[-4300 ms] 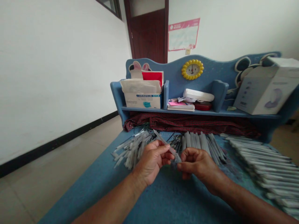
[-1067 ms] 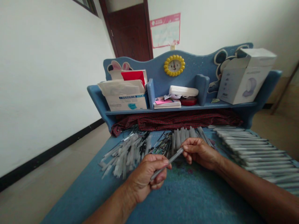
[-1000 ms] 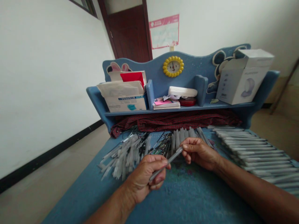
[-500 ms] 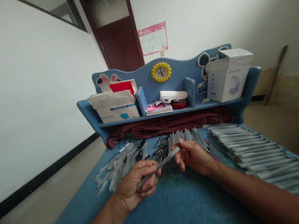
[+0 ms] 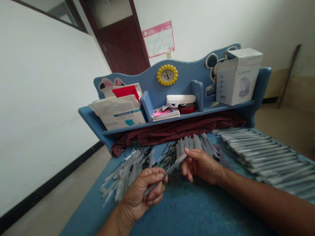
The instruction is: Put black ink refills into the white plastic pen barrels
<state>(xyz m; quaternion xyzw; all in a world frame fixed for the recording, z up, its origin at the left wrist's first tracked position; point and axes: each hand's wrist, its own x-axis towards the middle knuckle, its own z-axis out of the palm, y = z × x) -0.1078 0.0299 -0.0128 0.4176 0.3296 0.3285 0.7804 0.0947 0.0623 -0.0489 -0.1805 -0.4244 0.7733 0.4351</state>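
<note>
My left hand (image 5: 145, 188) is closed around a grey translucent pen (image 5: 169, 169), which slants up to the right across the fingers. At its upper end, my right hand (image 5: 200, 165) pinches the pen's tip between thumb and forefinger, with the other fingers curled loosely below. Behind the hands stands a row of grey pen caps or barrels (image 5: 188, 142). Beside them lie thin dark refills (image 5: 167, 155), partly hidden by the hands. A loose heap of translucent pen parts (image 5: 125, 173) is left of my left hand.
Many assembled pens (image 5: 265, 154) lie stacked in a row on the right of the blue table (image 5: 187, 209). A checked red cloth (image 5: 172, 129) lies under the blue shelf (image 5: 211, 109). The shelf holds a mask box (image 5: 123, 119), papers, a yellow clock (image 5: 167, 75) and a white carton (image 5: 237, 80).
The right thumb and forefinger have closed in on the pen's upper end. The left hand keeps its hold, and the whole view has shifted slightly.
</note>
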